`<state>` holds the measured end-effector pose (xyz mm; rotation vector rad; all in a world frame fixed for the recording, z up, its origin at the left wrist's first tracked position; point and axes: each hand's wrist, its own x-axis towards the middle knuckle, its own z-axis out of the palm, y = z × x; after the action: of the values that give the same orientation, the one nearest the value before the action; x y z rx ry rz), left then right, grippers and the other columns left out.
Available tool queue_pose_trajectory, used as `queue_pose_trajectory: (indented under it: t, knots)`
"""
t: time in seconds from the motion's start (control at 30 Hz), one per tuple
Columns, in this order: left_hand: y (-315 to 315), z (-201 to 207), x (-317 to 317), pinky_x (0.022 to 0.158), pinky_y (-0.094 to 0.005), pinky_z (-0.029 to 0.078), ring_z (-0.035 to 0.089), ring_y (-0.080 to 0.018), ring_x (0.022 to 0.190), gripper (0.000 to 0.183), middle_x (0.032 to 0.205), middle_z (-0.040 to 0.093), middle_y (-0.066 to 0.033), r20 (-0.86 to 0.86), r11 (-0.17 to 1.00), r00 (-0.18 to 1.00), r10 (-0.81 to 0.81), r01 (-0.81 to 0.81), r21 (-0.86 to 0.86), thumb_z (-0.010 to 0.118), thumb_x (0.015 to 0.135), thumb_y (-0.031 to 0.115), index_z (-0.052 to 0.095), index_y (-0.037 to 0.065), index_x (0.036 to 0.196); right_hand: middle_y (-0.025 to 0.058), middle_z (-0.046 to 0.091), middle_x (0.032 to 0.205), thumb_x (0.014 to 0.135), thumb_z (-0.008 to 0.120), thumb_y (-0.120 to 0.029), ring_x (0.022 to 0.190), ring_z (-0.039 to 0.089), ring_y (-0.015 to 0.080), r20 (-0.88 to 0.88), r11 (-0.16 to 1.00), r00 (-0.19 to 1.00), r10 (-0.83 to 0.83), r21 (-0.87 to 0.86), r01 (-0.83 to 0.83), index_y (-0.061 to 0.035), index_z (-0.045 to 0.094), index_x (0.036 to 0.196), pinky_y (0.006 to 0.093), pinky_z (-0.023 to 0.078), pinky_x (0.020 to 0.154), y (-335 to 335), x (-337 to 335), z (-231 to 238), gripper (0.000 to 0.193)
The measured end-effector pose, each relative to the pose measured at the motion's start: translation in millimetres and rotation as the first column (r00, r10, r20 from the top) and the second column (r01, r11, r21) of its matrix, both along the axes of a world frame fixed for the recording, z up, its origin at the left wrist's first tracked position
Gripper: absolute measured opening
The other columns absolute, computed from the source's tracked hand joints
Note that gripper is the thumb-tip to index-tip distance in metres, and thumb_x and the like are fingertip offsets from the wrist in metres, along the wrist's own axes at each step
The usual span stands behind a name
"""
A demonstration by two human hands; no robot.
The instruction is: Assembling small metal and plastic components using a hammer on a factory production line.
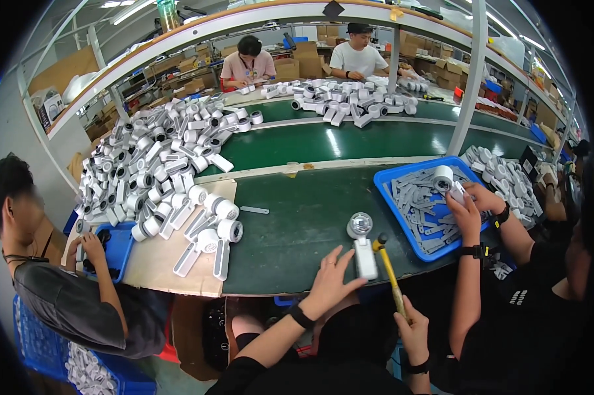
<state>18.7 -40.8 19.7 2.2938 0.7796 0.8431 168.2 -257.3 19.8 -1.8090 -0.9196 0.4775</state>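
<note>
My left hand point(330, 280) is open with its fingers spread, just left of a white handheld fan point(366, 258) on the dark green bench. The fan's round head points away from me and its handle comes toward me. My thumb is close to the handle's lower end; I cannot tell whether they touch. My right hand point(412, 329) is closed around the lower handle of a hammer point(389, 273). The hammer's yellow shaft tilts up and left, and its small dark head is beside the fan's handle.
A blue tray point(378, 181) of grey strips stands to the right, where a co-worker's hands point(471, 207) hold a white fan. White fans point(159, 148) are heaped at left, some on cardboard point(146, 266). One loose strip point(254, 210) lies on the bench. A metal post point(471, 79) rises behind.
</note>
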Motion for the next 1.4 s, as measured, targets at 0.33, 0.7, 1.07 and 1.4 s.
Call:
queue_pose_trajectory:
  t: [0.33,0.7,1.07,1.4]
  knots:
    - [21.2,-13.2,-35.9,0.098,-0.0433,0.047,0.057,-0.041,0.116,0.049,0.125,0.06,-0.0243,0.032,0.983,0.984,0.174,-0.176,0.055,0.074,0.082,0.016,0.057,-0.002,0.124,-0.004,0.053,0.071,0.087,0.065,0.0,0.055,0.046,0.0023,0.071,0.979,0.988,0.137,0.14,-0.146,0.002,0.056,0.136,0.0198,0.035,0.049,13.3,-1.1,-4.6,0.05]
    - [39.2,1.8,-89.9,0.08,-0.0413,0.049,0.061,-0.0342,0.089,0.026,0.089,0.066,-0.015,0.113,0.936,0.938,0.326,-0.338,0.101,0.078,0.079,0.015,0.069,0.003,0.1,0.0057,0.056,0.073,0.084,0.07,-0.001,0.061,0.052,0.0107,0.193,0.912,0.912,0.362,0.13,-0.39,0.0016,0.059,0.132,0.0251,0.041,0.057,45.8,-27.5,33.7,0.049]
    - [50.0,-8.4,-86.2,0.074,-0.0399,0.047,0.059,-0.0326,0.08,0.02,0.082,0.063,-0.0135,0.242,0.944,0.923,0.299,-0.323,0.065,0.08,0.074,0.011,0.069,0.002,0.089,0.0117,0.054,0.076,0.084,0.066,0.004,0.065,0.054,0.0224,0.376,0.855,0.799,0.47,0.03,-0.518,0.0032,0.054,0.134,0.0305,0.044,0.061,60.8,-32.6,47.3,0.051]
    - [52.7,-11.8,-87.5,0.075,-0.0403,0.047,0.059,-0.0318,0.079,0.022,0.082,0.065,-0.0128,0.247,0.939,0.917,0.314,-0.338,0.061,0.081,0.073,0.012,0.07,0.003,0.089,0.0121,0.054,0.077,0.085,0.066,0.001,0.065,0.055,0.0245,0.409,0.85,0.77,0.49,-0.028,-0.526,0.0006,0.053,0.136,0.0315,0.045,0.062,62.6,-40.1,43.6,0.052]
